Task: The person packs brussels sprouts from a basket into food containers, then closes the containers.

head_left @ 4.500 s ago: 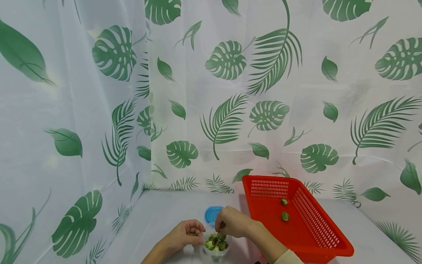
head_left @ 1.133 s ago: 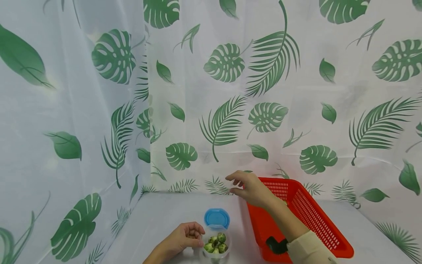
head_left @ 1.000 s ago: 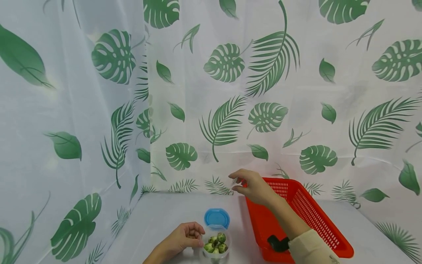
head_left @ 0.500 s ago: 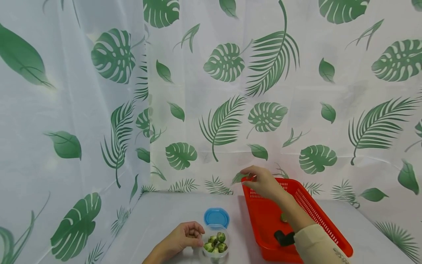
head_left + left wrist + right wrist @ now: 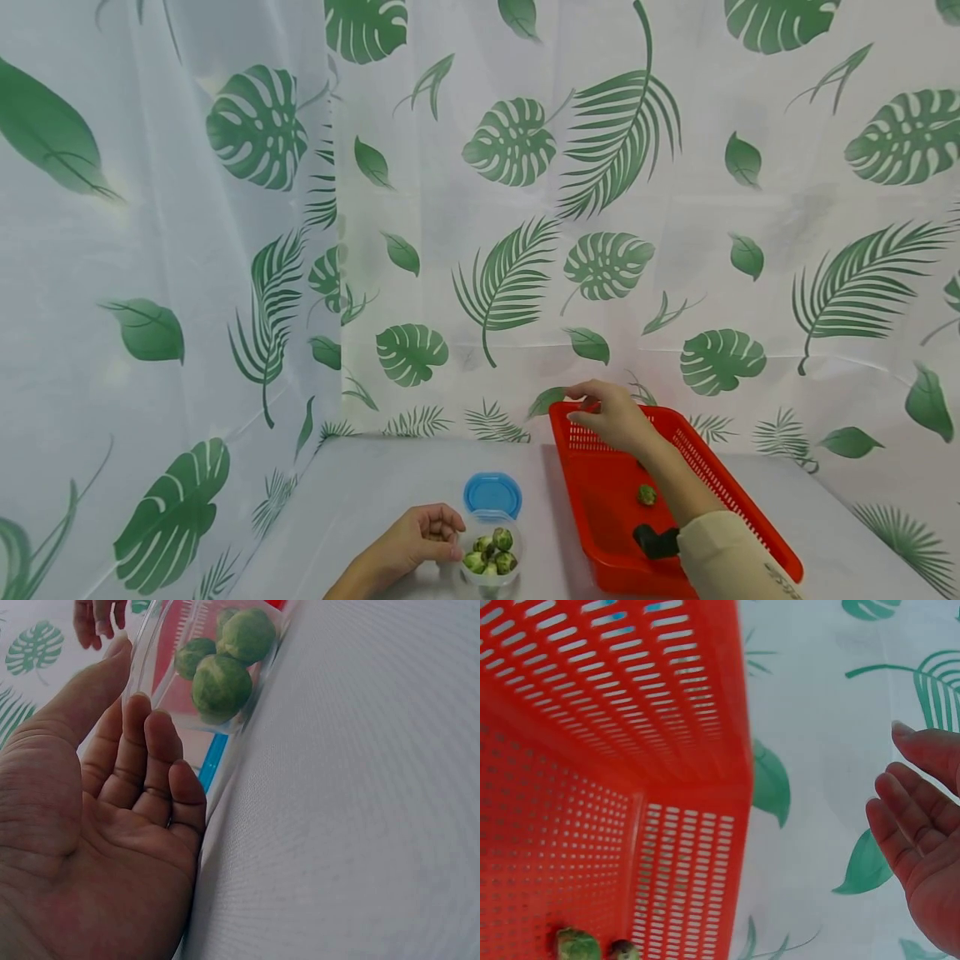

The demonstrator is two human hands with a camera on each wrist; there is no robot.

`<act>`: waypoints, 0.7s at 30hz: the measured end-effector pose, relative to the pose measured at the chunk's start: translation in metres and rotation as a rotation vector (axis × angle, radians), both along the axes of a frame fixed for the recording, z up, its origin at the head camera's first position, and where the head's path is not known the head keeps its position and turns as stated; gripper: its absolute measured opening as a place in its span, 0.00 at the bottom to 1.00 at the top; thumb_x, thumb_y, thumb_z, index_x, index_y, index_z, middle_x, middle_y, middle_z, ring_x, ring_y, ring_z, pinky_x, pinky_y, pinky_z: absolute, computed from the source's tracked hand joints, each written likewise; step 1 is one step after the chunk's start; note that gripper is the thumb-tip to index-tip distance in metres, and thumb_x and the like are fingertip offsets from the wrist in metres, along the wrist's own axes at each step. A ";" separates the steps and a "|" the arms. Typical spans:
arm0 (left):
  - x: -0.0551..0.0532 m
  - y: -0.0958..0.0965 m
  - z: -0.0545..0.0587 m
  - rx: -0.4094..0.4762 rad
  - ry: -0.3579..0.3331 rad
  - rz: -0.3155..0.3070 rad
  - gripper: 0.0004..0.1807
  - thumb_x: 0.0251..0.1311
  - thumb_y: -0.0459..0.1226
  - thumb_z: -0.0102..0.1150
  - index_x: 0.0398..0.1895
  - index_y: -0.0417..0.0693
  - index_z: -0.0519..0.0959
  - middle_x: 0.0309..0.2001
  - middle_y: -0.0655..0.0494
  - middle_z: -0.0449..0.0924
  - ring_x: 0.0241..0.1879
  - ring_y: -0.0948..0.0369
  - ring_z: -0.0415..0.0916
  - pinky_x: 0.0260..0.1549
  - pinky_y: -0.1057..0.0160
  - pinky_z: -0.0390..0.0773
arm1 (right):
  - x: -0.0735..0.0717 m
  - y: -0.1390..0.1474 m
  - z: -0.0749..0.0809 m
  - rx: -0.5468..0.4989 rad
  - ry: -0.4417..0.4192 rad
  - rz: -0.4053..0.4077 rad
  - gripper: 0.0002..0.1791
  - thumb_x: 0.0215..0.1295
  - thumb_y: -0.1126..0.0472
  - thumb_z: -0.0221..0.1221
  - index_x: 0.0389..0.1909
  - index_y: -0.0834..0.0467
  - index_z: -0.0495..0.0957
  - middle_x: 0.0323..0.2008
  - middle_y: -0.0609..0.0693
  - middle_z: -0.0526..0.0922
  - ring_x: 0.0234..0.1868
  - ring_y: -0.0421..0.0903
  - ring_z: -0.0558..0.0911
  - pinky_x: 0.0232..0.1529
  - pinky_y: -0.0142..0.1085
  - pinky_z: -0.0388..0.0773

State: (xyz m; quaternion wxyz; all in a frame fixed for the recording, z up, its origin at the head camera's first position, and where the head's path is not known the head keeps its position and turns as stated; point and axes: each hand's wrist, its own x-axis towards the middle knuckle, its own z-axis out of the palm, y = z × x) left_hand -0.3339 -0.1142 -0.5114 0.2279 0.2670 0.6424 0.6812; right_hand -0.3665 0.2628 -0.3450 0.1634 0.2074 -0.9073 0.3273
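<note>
Several Brussels sprouts (image 5: 491,550) lie in a small clear plastic container (image 5: 517,575) at the bottom middle of the head view. Beside its left side is my left hand (image 5: 420,537), fingers loosely bent. In the left wrist view the left hand's thumb and fingertips are at the container's rim (image 5: 141,664), seemingly touching it. My right hand (image 5: 611,417) hovers over the back left corner of a red perforated basket (image 5: 573,500), holding nothing, as the right wrist view also shows. Two Brussels sprouts (image 5: 577,945) sit in the basket; the arm hides one in the head view.
Just behind the container lies a blue lid (image 5: 492,496) on the white table (image 5: 375,492). Leaf-print curtains (image 5: 525,292) rise behind and at the left. A black wrist-worn device (image 5: 656,542) sits below the right forearm, over the basket.
Some seconds ago my right hand was at the container's sprouts; it then rose toward the curtain. Over the last second it has drifted right, over the basket's back corner. The left hand stays put.
</note>
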 end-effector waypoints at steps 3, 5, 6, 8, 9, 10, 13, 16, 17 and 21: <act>0.000 0.000 0.001 -0.005 -0.003 0.004 0.12 0.65 0.29 0.66 0.50 0.43 0.81 0.35 0.63 0.81 0.34 0.68 0.76 0.35 0.71 0.77 | -0.002 0.005 -0.005 -0.013 -0.008 -0.011 0.24 0.66 0.62 0.69 0.63 0.60 0.80 0.55 0.59 0.85 0.48 0.51 0.83 0.47 0.42 0.86; 0.001 0.000 0.001 -0.007 -0.002 0.008 0.12 0.65 0.29 0.67 0.50 0.43 0.81 0.35 0.63 0.81 0.34 0.69 0.76 0.34 0.71 0.77 | -0.002 0.008 -0.007 -0.030 -0.027 -0.024 0.24 0.67 0.62 0.69 0.63 0.60 0.80 0.54 0.58 0.86 0.47 0.52 0.83 0.47 0.43 0.87; 0.001 0.000 0.001 -0.009 -0.004 0.007 0.12 0.65 0.29 0.67 0.50 0.43 0.81 0.35 0.63 0.81 0.34 0.69 0.76 0.34 0.71 0.77 | -0.002 0.010 -0.008 -0.039 -0.043 -0.029 0.24 0.67 0.61 0.69 0.63 0.60 0.80 0.54 0.58 0.86 0.47 0.52 0.83 0.47 0.43 0.87; 0.002 0.000 0.002 -0.005 -0.001 0.003 0.12 0.65 0.29 0.67 0.50 0.43 0.80 0.35 0.62 0.81 0.34 0.69 0.76 0.35 0.71 0.77 | -0.003 0.013 -0.009 -0.054 -0.070 -0.038 0.24 0.68 0.60 0.69 0.63 0.59 0.80 0.54 0.58 0.86 0.48 0.53 0.83 0.46 0.43 0.86; 0.002 0.000 0.002 -0.005 -0.002 0.002 0.12 0.65 0.29 0.67 0.50 0.43 0.80 0.35 0.62 0.81 0.34 0.69 0.76 0.35 0.71 0.78 | -0.003 0.014 -0.009 -0.063 -0.086 -0.046 0.24 0.68 0.59 0.69 0.64 0.59 0.79 0.54 0.58 0.86 0.48 0.53 0.83 0.46 0.43 0.87; 0.002 0.000 0.002 -0.004 -0.004 -0.001 0.12 0.65 0.29 0.67 0.50 0.43 0.80 0.35 0.62 0.81 0.34 0.69 0.76 0.35 0.71 0.78 | -0.003 0.016 -0.010 -0.068 -0.097 -0.048 0.24 0.68 0.59 0.68 0.64 0.59 0.79 0.54 0.58 0.86 0.48 0.52 0.83 0.47 0.43 0.86; 0.001 0.000 0.002 -0.001 -0.007 -0.004 0.12 0.65 0.29 0.66 0.50 0.43 0.80 0.35 0.62 0.81 0.34 0.68 0.76 0.35 0.71 0.78 | -0.004 0.020 -0.013 -0.087 -0.124 -0.057 0.25 0.69 0.58 0.68 0.64 0.60 0.79 0.53 0.58 0.86 0.47 0.51 0.83 0.48 0.43 0.86; 0.001 0.001 0.003 -0.002 -0.007 0.002 0.12 0.65 0.29 0.66 0.50 0.43 0.80 0.35 0.63 0.81 0.34 0.69 0.76 0.35 0.71 0.78 | -0.005 0.023 -0.016 -0.111 -0.141 -0.061 0.26 0.70 0.58 0.67 0.65 0.62 0.78 0.54 0.59 0.86 0.48 0.51 0.84 0.49 0.45 0.86; 0.001 0.000 0.003 -0.002 -0.005 0.004 0.12 0.65 0.29 0.66 0.50 0.42 0.80 0.35 0.63 0.81 0.34 0.69 0.76 0.35 0.71 0.78 | -0.005 0.024 -0.017 -0.123 -0.146 -0.068 0.25 0.70 0.58 0.67 0.65 0.62 0.78 0.54 0.59 0.85 0.48 0.52 0.83 0.50 0.47 0.86; 0.002 0.000 0.003 -0.005 -0.002 0.000 0.12 0.65 0.30 0.66 0.51 0.40 0.80 0.35 0.63 0.81 0.34 0.69 0.76 0.35 0.71 0.77 | -0.007 0.027 -0.022 -0.152 -0.157 -0.089 0.26 0.70 0.59 0.67 0.65 0.62 0.77 0.55 0.61 0.85 0.49 0.53 0.83 0.53 0.49 0.85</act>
